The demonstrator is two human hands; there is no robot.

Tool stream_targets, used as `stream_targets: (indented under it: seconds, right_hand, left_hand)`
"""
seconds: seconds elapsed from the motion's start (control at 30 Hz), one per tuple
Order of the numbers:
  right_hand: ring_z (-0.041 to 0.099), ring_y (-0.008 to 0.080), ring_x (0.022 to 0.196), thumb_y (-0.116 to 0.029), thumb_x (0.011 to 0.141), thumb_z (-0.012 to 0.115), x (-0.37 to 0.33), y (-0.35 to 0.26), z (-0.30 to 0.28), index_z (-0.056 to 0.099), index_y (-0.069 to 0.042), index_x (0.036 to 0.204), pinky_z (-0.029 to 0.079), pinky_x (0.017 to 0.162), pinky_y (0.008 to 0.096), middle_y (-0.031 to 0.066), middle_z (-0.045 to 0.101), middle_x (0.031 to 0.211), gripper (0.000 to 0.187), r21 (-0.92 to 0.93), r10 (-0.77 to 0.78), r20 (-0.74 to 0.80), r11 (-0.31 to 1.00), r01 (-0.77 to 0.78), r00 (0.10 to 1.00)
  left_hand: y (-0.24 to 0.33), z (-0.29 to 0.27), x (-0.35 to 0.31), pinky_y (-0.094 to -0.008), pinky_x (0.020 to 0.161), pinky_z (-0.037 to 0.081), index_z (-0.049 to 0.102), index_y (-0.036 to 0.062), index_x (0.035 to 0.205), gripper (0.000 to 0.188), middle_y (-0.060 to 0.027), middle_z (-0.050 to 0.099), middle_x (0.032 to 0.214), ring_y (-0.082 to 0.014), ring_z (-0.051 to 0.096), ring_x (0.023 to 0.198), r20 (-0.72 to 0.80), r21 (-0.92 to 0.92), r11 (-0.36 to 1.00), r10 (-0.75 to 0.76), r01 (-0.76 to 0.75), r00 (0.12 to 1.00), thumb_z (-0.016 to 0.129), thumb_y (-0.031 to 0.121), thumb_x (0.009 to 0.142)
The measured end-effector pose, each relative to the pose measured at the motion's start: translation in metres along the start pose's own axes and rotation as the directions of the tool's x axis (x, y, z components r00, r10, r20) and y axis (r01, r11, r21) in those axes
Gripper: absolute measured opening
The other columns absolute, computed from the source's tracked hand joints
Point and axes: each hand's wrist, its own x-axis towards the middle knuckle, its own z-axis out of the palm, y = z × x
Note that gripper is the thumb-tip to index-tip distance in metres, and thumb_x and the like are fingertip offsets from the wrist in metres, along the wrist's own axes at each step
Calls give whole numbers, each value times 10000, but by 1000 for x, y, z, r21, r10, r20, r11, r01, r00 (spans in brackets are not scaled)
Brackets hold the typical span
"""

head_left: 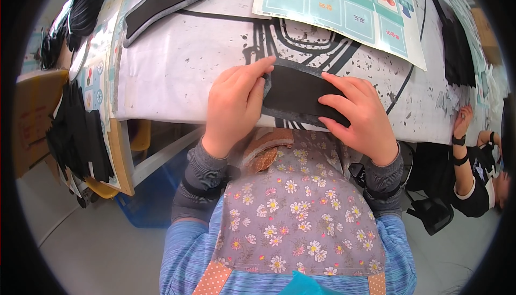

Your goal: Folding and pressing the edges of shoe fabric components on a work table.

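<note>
Where the flat, oblong black panel with fuzzy grey edging [301, 93] lies: at the near margin of the white-covered desk [161, 80], between the person's two hands; whether it rests there or is slightly raised cannot be told.
Panel's long axis: crosswise, slanting gently from between 9 and 10 o'clock to between 3 and 4, with 12 pointing away from the person.
Left hand [232, 104]: at the panel's 9 o'clock end, index finger at the upper corner, thumb close to the edge, these fingers narrowly apart.
Right hand [370, 120]: at the 4 o'clock end, fingers spread wider over the far edge and black face, thumb by the near edge; it covers more of the panel than the left.
Underside: hidden, so the firmness of either hold is unclear.
Toward 10 o'clock: another grey-edged black piece [164, 3], well apart.
Toward 1 o'clock: a pale green sheet of fruit pictures [328, 7], nearby.
</note>
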Motion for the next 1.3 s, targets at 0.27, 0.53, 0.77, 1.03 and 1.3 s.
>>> stream_targets:
  seconds: [0.27, 0.53, 0.77, 1.03, 1.3]
  right_hand:
    - [597, 317, 1216, -158, 767, 844, -3, 3, -1, 699, -93, 1161, 461, 1052, 451, 88, 641, 1405, 425, -2, 2, 18, 1000, -2, 1000]
    - [581, 321, 1216, -238, 710, 909, -25, 15, -24, 590, -100, 1385, 438, 1081, 445, 59, 649, 1362, 759, 52, 131, -54, 990, -128, 990]
    - [548, 340, 1245, -256, 719, 917, -48, 31, -17, 570, -87, 1423, 427, 1100, 447, 91, 620, 1389, 803, 179, 197, -137, 969, -172, 971]
    - [549, 344, 1245, -266, 735, 905, -56, 41, -8, 584, -96, 1401, 428, 1100, 458, 95, 622, 1380, 759, 201, 204, -144, 964, -174, 968]
    - [552, 348, 1238, -290, 746, 897, -58, 44, -4, 582, -106, 1391, 426, 1099, 458, 96, 633, 1353, 741, 169, 199, -149, 970, -173, 969]
  left_hand:
    - [6, 1, 2, -405, 842, 529, 756, 139, 1216, 426, -38, 738, 1100, -263, 665, 943, 80, 165, 983, 66, -78, 995, 755, 48, 800]
    - [13, -1, 6, -404, 895, 537, 743, 75, 1242, 472, -120, 739, 1137, -315, 669, 1006, 117, 142, 988, 38, -55, 992, 763, -24, 781]
    - [15, -3, 5, -396, 938, 527, 741, 30, 1208, 417, -142, 727, 1171, -312, 669, 1068, 153, 156, 987, -56, 31, 987, 738, -53, 799]
    - [14, 0, 6, -392, 967, 516, 741, 26, 1206, 395, -140, 721, 1185, -306, 667, 1081, 178, 180, 984, -43, 10, 983, 727, -38, 817]
    - [10, 2, 6, -397, 887, 522, 744, 47, 1171, 392, -108, 734, 1132, -295, 669, 988, 132, 198, 978, 39, -64, 991, 752, -5, 783]
